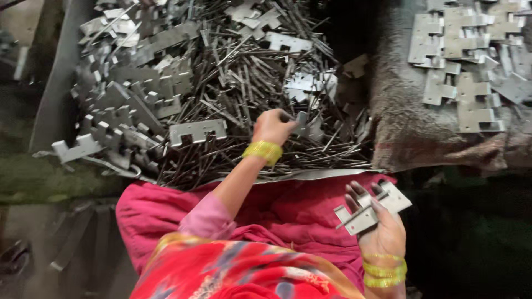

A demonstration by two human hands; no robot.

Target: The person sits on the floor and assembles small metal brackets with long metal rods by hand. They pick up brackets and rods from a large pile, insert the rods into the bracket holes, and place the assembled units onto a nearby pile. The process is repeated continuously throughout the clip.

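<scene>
A dim workshop floor heaped with thin metal pins [249, 94] and notched plates [133, 105]. The left hand [272, 126] pinches a small notched piece [302, 123] at its fingertips – lift it straight, clear of the pins. The right hand [382, 232] has its fingers clamped over a hinge plate [371, 210] – keep it level.

Rod heap [238, 94] lies left of plate-covered sack [410, 133].

Dim light fell on a dark floor [33, 232]; a grey beam [58, 77] slanted at left, a worn brown sack [410, 127] lay at right.
</scene>
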